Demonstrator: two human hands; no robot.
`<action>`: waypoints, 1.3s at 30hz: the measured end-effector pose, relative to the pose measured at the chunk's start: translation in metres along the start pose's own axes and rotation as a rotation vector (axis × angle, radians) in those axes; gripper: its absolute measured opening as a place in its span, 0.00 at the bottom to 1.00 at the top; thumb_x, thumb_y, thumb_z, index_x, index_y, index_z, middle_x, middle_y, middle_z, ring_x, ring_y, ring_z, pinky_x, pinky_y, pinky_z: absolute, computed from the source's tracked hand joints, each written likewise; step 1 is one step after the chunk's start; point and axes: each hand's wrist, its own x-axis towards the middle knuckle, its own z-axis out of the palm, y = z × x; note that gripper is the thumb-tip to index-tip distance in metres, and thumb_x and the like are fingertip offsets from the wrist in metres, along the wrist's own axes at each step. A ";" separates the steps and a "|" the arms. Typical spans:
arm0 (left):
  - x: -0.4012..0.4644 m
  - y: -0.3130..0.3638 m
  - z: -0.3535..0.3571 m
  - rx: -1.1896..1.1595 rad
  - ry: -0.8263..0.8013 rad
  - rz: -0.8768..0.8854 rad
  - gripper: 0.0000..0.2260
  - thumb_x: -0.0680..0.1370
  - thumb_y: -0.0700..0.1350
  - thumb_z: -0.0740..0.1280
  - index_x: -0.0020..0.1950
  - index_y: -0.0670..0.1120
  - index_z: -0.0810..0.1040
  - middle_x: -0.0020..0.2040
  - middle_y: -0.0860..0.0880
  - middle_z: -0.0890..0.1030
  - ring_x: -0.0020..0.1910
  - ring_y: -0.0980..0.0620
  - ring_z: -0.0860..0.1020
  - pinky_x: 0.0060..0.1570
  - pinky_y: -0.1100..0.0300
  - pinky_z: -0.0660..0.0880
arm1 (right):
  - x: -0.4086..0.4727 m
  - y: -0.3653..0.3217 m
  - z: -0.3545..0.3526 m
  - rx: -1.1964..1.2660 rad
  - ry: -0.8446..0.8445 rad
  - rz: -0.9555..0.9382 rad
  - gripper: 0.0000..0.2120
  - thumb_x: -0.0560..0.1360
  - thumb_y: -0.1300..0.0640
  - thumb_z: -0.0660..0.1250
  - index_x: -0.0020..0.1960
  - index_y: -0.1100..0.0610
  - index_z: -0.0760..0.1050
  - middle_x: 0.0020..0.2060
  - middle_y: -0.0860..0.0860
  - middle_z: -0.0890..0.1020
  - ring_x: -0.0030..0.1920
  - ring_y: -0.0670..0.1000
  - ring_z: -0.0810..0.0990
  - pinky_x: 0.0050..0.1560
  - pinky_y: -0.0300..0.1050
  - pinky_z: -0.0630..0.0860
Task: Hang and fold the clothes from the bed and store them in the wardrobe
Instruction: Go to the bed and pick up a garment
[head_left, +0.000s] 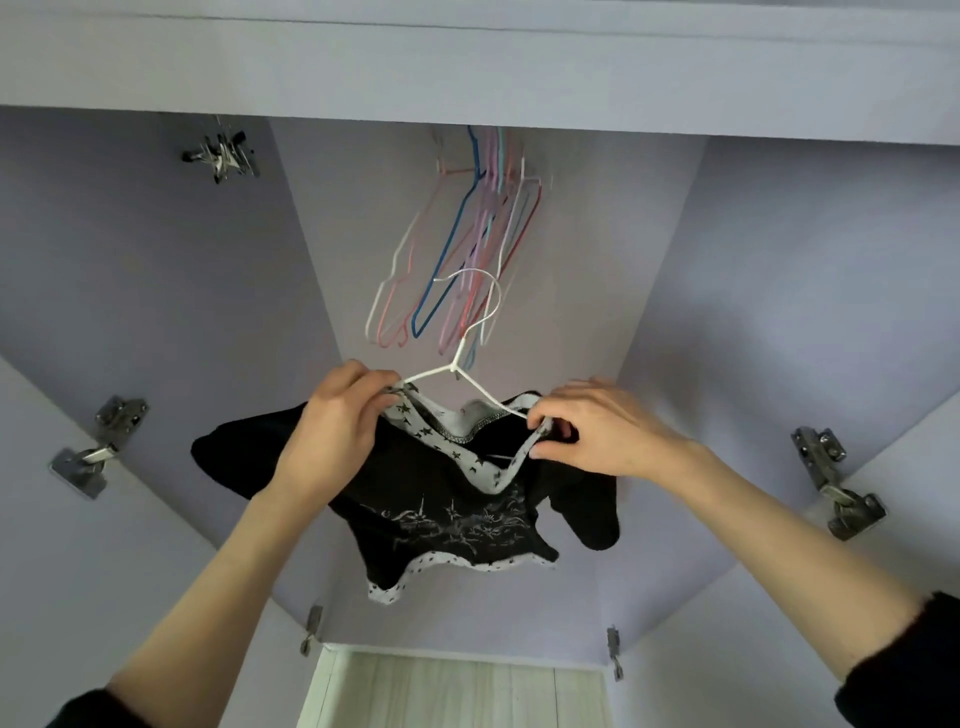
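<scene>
Both hands are raised inside the wardrobe (779, 312), working a black top (441, 499) onto a white hanger (457, 364). The left hand (337, 415) pinches the star-print collar at the hanger's left arm; the right hand (597, 431) pinches the collar at the right arm. Behind hangs a bunch of coloured hangers (467, 249). Metal hinges (98, 447) show on the doors.

Garment (441, 499) on hanger (457, 369) inside wardrobe (779, 291); spare hangers (467, 234) behind, above.
</scene>
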 end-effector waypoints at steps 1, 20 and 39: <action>0.001 -0.001 0.000 -0.027 0.005 -0.019 0.07 0.75 0.32 0.67 0.52 0.36 0.80 0.42 0.39 0.77 0.38 0.43 0.77 0.44 0.65 0.68 | -0.002 -0.001 0.000 0.099 -0.028 0.032 0.14 0.72 0.45 0.70 0.54 0.49 0.78 0.31 0.41 0.73 0.35 0.43 0.72 0.42 0.40 0.68; 0.000 -0.008 -0.002 -0.070 0.047 -0.115 0.06 0.77 0.35 0.65 0.48 0.38 0.82 0.45 0.43 0.81 0.43 0.45 0.79 0.47 0.70 0.67 | -0.015 0.011 0.007 0.243 0.024 0.282 0.08 0.78 0.59 0.62 0.45 0.60 0.79 0.43 0.47 0.71 0.40 0.46 0.72 0.45 0.39 0.66; 0.000 -0.023 0.030 -0.036 -0.115 -0.266 0.07 0.76 0.31 0.65 0.47 0.37 0.83 0.43 0.41 0.84 0.43 0.41 0.81 0.45 0.60 0.70 | -0.078 0.057 -0.014 0.349 0.319 0.641 0.08 0.79 0.62 0.61 0.46 0.59 0.78 0.39 0.48 0.77 0.38 0.49 0.73 0.38 0.29 0.66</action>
